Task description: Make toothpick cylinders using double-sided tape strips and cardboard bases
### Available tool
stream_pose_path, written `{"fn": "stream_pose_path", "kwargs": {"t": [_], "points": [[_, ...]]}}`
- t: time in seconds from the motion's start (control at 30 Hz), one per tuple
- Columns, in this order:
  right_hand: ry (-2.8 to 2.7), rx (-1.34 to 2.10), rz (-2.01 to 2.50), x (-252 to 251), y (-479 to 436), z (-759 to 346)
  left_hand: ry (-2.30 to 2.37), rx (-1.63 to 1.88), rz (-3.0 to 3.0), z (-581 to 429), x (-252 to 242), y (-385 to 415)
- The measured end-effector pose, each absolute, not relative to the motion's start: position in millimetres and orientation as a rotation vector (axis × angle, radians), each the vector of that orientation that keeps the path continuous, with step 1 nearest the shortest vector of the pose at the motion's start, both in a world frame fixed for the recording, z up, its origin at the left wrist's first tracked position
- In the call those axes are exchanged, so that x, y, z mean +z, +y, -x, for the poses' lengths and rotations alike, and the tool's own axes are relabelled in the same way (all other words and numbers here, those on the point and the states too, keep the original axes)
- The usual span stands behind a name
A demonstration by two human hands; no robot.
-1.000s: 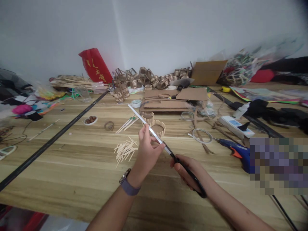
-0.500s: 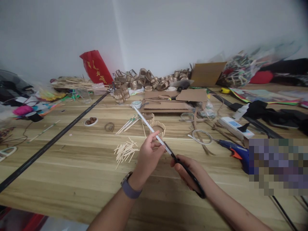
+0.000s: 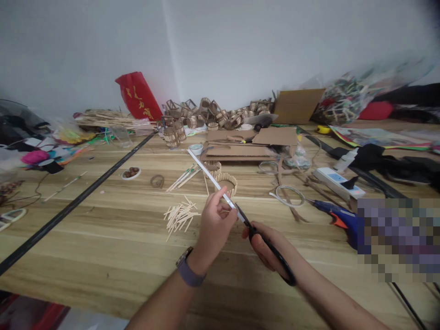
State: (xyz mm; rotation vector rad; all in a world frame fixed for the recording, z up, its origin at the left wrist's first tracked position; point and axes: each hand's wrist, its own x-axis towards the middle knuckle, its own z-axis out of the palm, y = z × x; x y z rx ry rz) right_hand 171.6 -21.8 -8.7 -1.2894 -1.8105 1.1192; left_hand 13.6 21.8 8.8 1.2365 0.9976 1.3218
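My left hand (image 3: 215, 224) pinches a long thin white strip (image 3: 206, 170) that runs up and away to the left. My right hand (image 3: 266, 247) is closed round the black handles of a pair of scissors (image 3: 271, 250), whose blades meet the strip just beside my left fingertips. A grey watch sits on my left wrist. Under the strip lies a round ring of short wooden sticks (image 3: 227, 182) on the wooden table (image 3: 103, 238). A loose pile of short sticks (image 3: 180, 214) lies left of my left hand.
A blue hot glue gun (image 3: 335, 214), a wire coil (image 3: 290, 195) and a white power strip (image 3: 338, 181) lie to the right. Cardboard sheets (image 3: 240, 149), many stick-built rings, a red bag (image 3: 139, 97) and a small dish (image 3: 130, 173) stand farther back. A black rail crosses the table's left part.
My left hand has slid down the strip towards the scissors, and both hands have shifted slightly rightward. The strip and scissors stay held.
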Motion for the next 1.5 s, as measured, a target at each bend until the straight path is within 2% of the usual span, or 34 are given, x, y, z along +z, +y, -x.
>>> {"fn": "stream_pose_path", "kwargs": {"t": [0.77, 1.2, 1.5], "points": [[-1.828, 1.1, 1.328, -10.0, -22.5, -173.2, 1.014, 1.344, -1.352, -11.1, 6.1, 23.1], [-1.857, 0.963, 1.403, 8.4, -24.6, -169.1, 1.038, 1.324, -1.399, -10.1, 8.2, 21.8], [-1.811, 1.034, 1.431, 1.5, -25.0, -169.9, 1.058, 1.317, -1.404, -10.6, 8.1, 23.0]]}}
